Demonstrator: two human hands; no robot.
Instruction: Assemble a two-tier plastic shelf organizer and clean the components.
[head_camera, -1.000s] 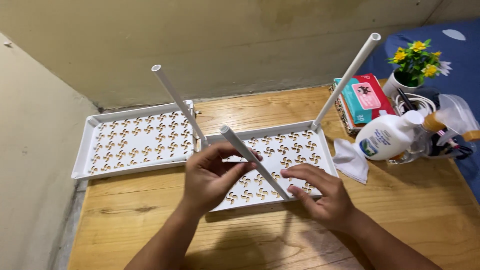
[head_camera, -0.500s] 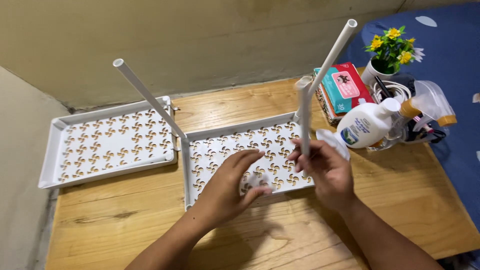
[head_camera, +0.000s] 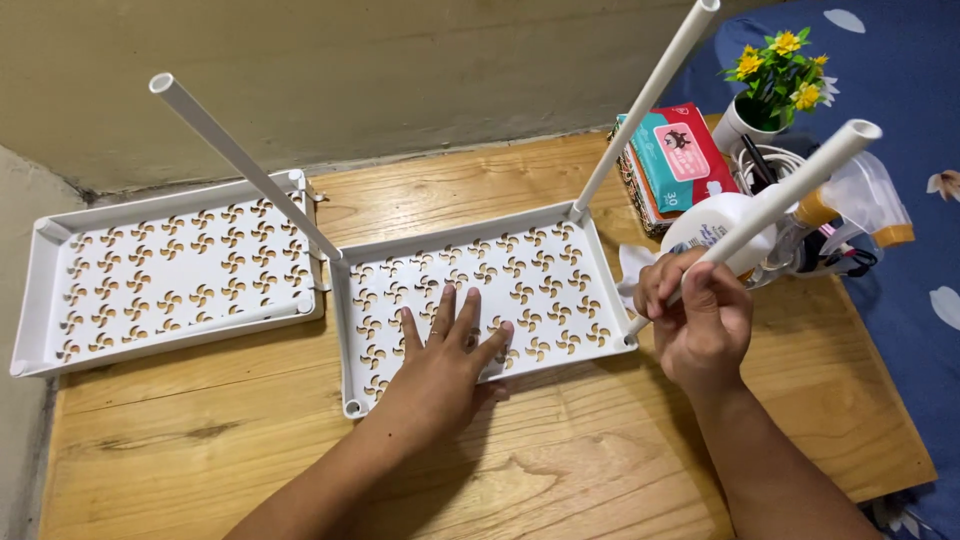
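Note:
A white perforated tray (head_camera: 560, 235) lies upside down on the wooden table (head_camera: 560, 460). Two white tubes stand in its far corners, one at the left (head_camera: 240, 160) and one at the right (head_camera: 645, 100). My left hand (head_camera: 445, 365) lies flat on the tray with its fingers spread. My right hand (head_camera: 695, 310) grips a third white tube (head_camera: 790, 190), whose lower end sits at the tray's near right corner. The tube leans up to the right.
A second white perforated tray (head_camera: 40, 250) lies at the left against the wall. At the right stand a white lotion bottle (head_camera: 715, 225), a pack of wipes (head_camera: 680, 155) on a basket, a small pot of yellow flowers (head_camera: 775, 75) and a blue bedspread (head_camera: 900, 90).
My right hand carried the third tube from above the tray's middle to its near right corner. My left hand let go of the tube and went flat on the tray.

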